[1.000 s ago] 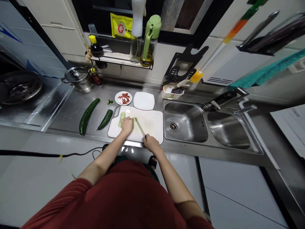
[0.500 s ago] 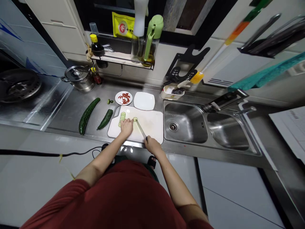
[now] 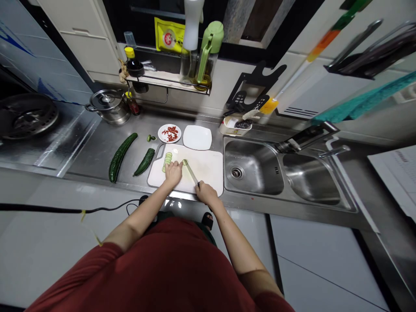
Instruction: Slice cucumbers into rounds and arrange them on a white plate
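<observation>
Knife [image 3: 191,172] gripped in the right hand [image 3: 207,193] could slip on the cucumber piece [image 3: 185,162] and nick the left hand [image 3: 173,173] close by, whose hold is unclear.

Our bare left arm [image 3: 143,214] runs out of a dark red short sleeve [image 3: 104,260], elbow bent a bit, forearm aimed between 1 and 2 o'clock. The bare left hand [image 3: 173,174] is palm down, so we're looking at the back of it, fingers kinda bunched, tips toward roughly 1 o'clock. Our bare right arm [image 3: 238,247] angles in toward 11, and the bare right hand [image 3: 207,193] sits around 4 o'clock from the left one, fingers curled into a snug grip. Hands are near each other, not touching. Our dark red shirted torso [image 3: 175,264] fills 6 o'clock, black-sandaled right foot [image 3: 207,221] poking out at its 1.
</observation>
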### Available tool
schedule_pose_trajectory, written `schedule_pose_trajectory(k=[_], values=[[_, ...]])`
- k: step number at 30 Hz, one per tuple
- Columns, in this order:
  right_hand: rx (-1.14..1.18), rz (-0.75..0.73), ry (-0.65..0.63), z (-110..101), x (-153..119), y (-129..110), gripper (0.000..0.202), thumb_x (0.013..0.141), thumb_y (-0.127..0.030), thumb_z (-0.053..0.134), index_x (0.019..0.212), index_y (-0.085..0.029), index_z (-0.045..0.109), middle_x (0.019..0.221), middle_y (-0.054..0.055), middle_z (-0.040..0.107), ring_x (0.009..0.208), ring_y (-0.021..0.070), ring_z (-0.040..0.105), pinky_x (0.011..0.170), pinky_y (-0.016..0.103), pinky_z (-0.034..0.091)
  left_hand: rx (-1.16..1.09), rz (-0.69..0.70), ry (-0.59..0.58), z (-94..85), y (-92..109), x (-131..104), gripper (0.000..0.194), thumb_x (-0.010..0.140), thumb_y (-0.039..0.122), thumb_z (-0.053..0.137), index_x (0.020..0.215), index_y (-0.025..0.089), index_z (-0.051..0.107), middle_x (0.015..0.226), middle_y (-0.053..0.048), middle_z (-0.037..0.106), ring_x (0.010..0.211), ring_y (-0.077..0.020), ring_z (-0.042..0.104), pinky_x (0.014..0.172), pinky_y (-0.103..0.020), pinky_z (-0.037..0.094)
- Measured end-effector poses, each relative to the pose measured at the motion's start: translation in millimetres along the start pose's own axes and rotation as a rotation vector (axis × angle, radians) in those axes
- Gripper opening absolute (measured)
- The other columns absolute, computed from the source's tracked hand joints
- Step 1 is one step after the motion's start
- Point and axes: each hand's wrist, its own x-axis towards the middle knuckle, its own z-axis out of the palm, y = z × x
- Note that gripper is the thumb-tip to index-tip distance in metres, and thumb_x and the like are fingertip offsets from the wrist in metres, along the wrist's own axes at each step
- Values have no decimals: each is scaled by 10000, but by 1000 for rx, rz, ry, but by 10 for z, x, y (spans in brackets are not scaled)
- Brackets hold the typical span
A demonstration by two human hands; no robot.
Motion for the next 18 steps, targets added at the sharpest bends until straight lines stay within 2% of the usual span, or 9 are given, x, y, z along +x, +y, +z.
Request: schedule_pose_trajectory(k=[11, 18], values=[[-25, 5, 6, 121, -214, 153, 347, 963, -392, 323, 1099, -145, 526, 1036, 165, 667, 969, 277, 638, 755, 335, 438, 6, 0, -4, 2, 3, 2, 431, 917, 213, 327, 1296, 256, 526, 1071, -133, 578, 1048, -282, 478, 884, -444, 279], [-24, 0, -6, 111, -202, 176, 343, 959, -390, 331, 1094, -144, 528, 1040, 167, 664, 967, 280, 637, 747, 337, 439, 19, 0, -1, 2, 3, -5, 430, 916, 209, 323, 1294, 266, 523, 1069, -127, 579, 1040, -277, 480, 877, -440, 280]])
